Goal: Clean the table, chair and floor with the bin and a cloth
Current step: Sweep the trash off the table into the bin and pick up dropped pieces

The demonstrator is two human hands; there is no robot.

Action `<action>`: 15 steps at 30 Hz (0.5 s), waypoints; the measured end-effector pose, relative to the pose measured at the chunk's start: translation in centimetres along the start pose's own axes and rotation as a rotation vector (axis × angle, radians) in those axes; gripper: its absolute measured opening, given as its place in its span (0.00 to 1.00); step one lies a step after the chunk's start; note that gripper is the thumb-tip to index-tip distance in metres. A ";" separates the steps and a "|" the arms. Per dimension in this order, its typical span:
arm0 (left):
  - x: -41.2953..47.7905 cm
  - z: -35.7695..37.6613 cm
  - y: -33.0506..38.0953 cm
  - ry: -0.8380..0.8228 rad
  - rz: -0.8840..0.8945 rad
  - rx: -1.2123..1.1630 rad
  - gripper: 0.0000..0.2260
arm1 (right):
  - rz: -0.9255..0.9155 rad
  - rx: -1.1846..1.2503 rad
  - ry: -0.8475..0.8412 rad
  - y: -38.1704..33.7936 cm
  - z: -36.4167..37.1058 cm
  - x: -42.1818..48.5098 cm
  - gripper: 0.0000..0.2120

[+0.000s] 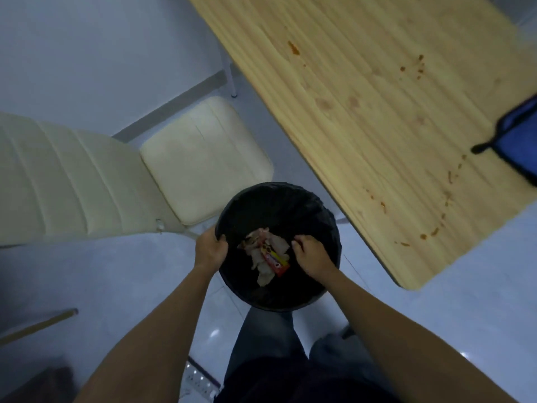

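A round black bin (261,205) lined with a black bag is held over the floor between the chair and the table. My left hand (210,250) grips its left rim. My right hand (312,255) has its fingers curled over the bag at the right side of the opening. Inside lie crumpled paper scraps and a red wrapper (274,258). The wooden table (363,126) carries orange-brown stains and crumbs. A blue cloth (520,135) lies at its right edge. The cream chair (200,158) stands on the left.
The pale tiled floor (87,53) spreads all around. A wooden stick handle (37,324) lies low on the left. A white power strip (197,382) sits on the floor near my legs (267,341). The table's white leg (229,74) stands behind the chair.
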State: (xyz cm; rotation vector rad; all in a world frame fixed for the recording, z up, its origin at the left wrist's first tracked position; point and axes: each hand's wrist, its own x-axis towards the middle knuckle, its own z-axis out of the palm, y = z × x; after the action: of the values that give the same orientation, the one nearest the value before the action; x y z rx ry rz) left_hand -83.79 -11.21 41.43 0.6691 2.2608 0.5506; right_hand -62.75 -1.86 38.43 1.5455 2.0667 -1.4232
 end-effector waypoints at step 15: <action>-15.7 18.6 6.4 -0.159 0.293 0.253 0.09 | 0.157 -0.007 0.442 26.4 -5.1 -19.3 0.23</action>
State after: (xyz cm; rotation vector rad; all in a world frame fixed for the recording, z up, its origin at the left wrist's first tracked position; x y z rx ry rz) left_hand -58.67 -12.11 40.65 1.1429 2.1130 0.3352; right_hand -30.74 -10.34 38.33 2.1214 2.1027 -1.0906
